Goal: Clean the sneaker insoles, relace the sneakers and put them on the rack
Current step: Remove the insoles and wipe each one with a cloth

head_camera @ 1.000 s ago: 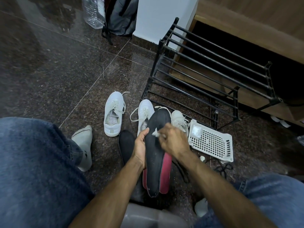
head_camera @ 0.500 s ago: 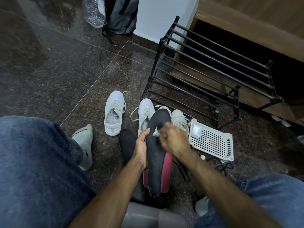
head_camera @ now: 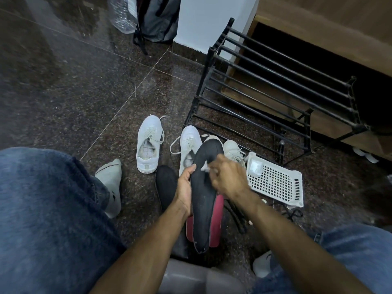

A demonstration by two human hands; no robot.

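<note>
The person is sitting with both knees in blue jeans at the bottom edge, forearms reaching forward between them. The left hand [head_camera: 186, 187] is gripping a black insole [head_camera: 203, 200] by its left edge, thumb curled onto the top face, holding it up lengthwise with the heel end pointing back at the camera. A red-edged insole [head_camera: 218, 221] is lying just under it. The right hand [head_camera: 228, 179] is pinching a small white wipe [head_camera: 205, 167] against the upper part of the black insole, fingers bunched and blurred. Compared with half a second ago, the right hand is sitting slightly lower and more to the right on the insole, while the left hand's grip looks unchanged.

On the floor beside the left hand, another dark insole [head_camera: 166, 183] is lying flat. Farther out, three white sneakers [head_camera: 148, 145] are standing in a row, with a white basket [head_camera: 275, 183] to the right. Beyond them, a black rack [head_camera: 275, 98] is standing against the wooden furniture.
</note>
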